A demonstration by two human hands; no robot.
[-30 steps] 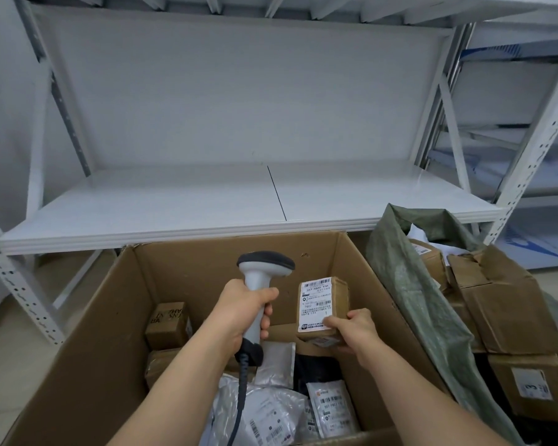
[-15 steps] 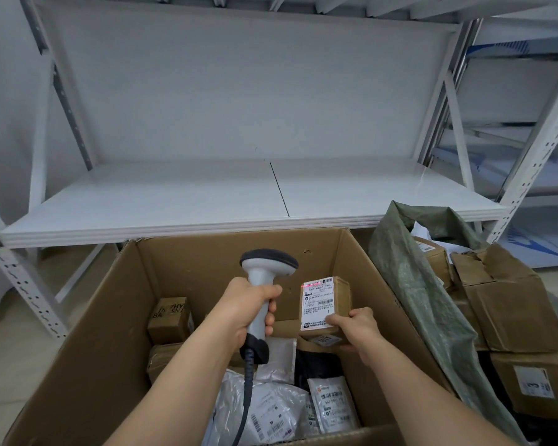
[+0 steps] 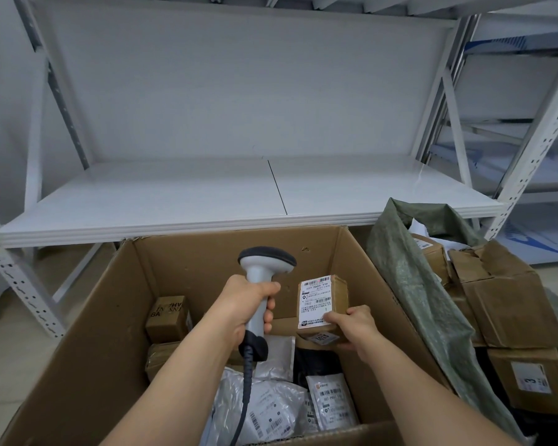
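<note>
A white shelf [image 3: 207,201] stands behind a big carton [image 3: 87,333], a green sack [image 3: 409,284] just beside it.

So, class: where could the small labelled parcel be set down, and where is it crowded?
Free: the wide white shelf board behind the big brown cardboard box. Crowded: that box's floor, packed with grey plastic mailers and small cartons.

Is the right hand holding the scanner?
No, the left hand grips the scanner, while the right hand holds a small labelled box.

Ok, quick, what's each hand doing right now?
Left hand: grips the barcode scanner by its handle.
Right hand: holds the small labelled box upright over the big carton.
</note>
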